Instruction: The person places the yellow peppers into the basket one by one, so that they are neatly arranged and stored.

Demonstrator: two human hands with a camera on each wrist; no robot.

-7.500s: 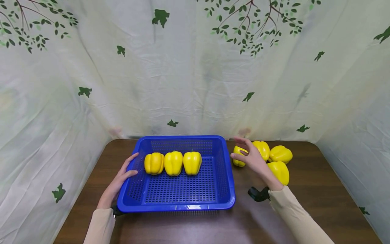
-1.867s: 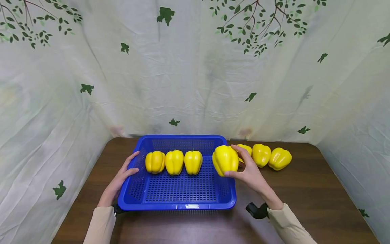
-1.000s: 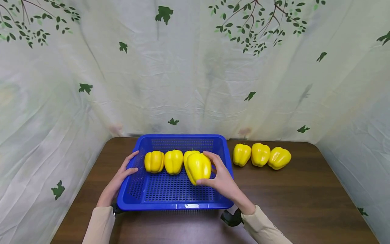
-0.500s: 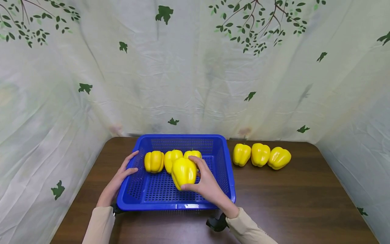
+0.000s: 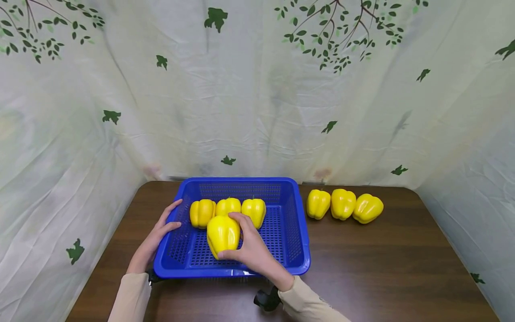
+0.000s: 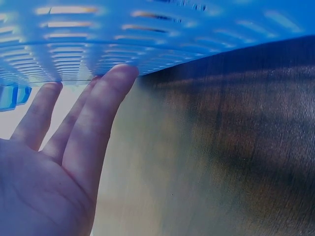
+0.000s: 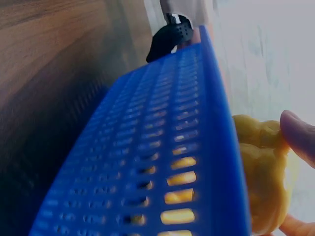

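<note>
in the head view, the right hand held one yellow bell pepper between its thumb and its fingers, a little left of the lower centre of the frame. this pepper was over the front part of the blue plastic basket. it seemed lifted, because it covered the lower part of the middle one among three bell peppers, which made a row behind it. the left hand was spread wide at the basket's left side; in the left wrist view its fingers were nearly straight and touched the slotted outer wall.

the step in hand, as i judged it, was the setting-down of this pepper, and it asked for a slow, straight lowering in front of the row. those three were close together, so a push could have made them lean or roll. it was better to leave a small gap, and to loosen the thumb only after the base had firm support. how high the pepper was, i could not tell exactly. the left hand needed only light pressure, so that the basket would not slide on the brown table. three more bell peppers lay outside, at the right of the frame.
</note>
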